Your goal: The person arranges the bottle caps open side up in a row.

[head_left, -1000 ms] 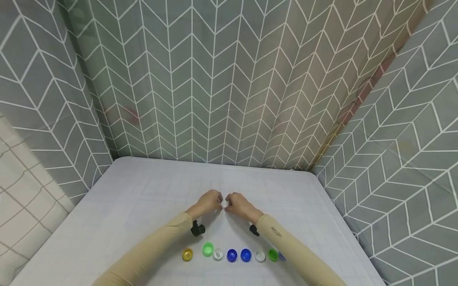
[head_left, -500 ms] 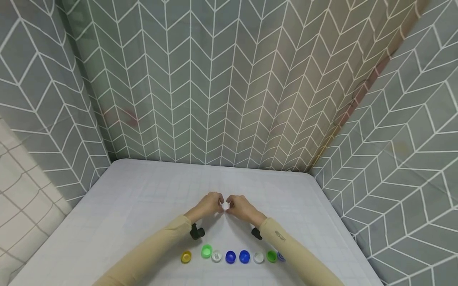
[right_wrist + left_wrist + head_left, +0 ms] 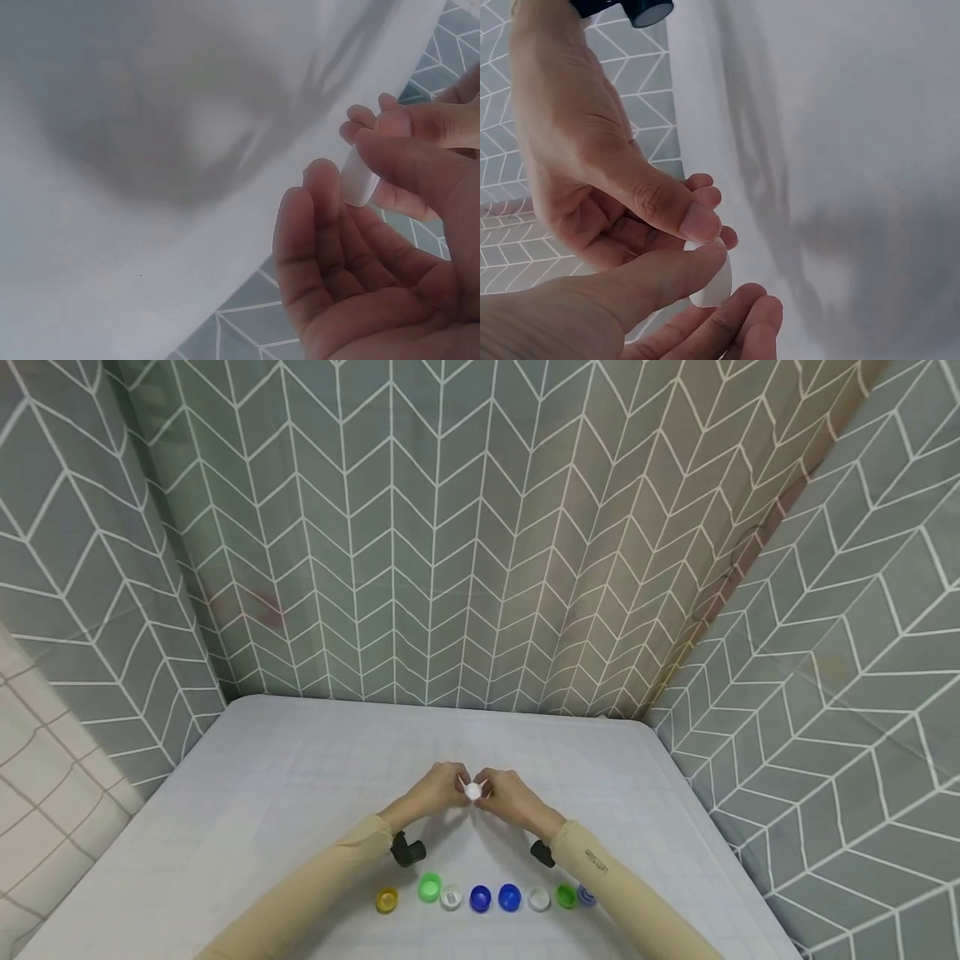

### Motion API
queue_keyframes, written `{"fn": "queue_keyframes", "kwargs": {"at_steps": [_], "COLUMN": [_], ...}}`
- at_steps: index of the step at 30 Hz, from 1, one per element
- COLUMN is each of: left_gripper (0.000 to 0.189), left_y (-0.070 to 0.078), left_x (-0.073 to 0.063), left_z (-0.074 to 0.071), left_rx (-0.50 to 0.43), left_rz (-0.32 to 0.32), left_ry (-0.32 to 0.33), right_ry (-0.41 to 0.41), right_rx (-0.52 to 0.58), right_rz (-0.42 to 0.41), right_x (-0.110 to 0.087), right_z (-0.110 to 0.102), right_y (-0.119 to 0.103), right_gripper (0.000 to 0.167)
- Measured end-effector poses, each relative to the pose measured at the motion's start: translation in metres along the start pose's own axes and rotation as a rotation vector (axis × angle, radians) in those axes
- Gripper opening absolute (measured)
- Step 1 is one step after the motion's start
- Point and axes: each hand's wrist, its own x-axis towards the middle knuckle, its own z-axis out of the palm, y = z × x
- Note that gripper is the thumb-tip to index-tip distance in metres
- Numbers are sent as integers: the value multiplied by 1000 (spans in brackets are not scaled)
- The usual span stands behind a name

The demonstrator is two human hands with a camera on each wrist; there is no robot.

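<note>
Held up between both hands above the table is a small white cap (image 3: 472, 791). My left hand (image 3: 443, 785) pinches it from the left and my right hand (image 3: 505, 797) pinches it from the right. In the left wrist view, the near thumb lies over the white cap (image 3: 714, 289), and the other hand's thumb meets it there. From the right wrist, the smooth side of the white cap (image 3: 358, 178) shows below the thumb, with the fingers curved on its other side. Fingers and thumbs cover part of the cap.
A row of caps lies on the white table (image 3: 315, 752) nearer the body: a yellow cap (image 3: 386, 900), a light green cap (image 3: 429, 887), a blue cap (image 3: 480, 897), a white cap (image 3: 539, 899) and several others. The right sleeve (image 3: 626, 889) passes beside the row's right end. Patterned curtains (image 3: 420, 568) enclose the table.
Both hands keep their pinch on the white cap, with only small finger shifts. The head view has drifted slightly, so the row of caps appears a little further left.
</note>
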Motion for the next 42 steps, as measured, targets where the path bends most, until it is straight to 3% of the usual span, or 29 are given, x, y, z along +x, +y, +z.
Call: {"fn": "queue_keyframes", "kwargs": {"at_steps": [14, 24, 33, 42], "left_gripper": [32, 28, 19, 21], "left_y": [-1, 1, -4, -3], "left_x": [-7, -12, -14, -14], "left_z": [-2, -4, -7, -9], "left_rx": [-75, -139, -215, -218], "left_rz": [5, 69, 26, 51], "left_ry": [-23, -23, -86, -106], "right_ry": [34, 67, 76, 81], "right_rx": [-9, 41, 76, 131], "right_rz": [-9, -26, -9, -36], "right_x": [-13, -22, -28, -31], "right_z": [-8, -13, -14, -13], "right_y": [-9, -9, -13, -11], "right_gripper": [27, 25, 18, 16]}}
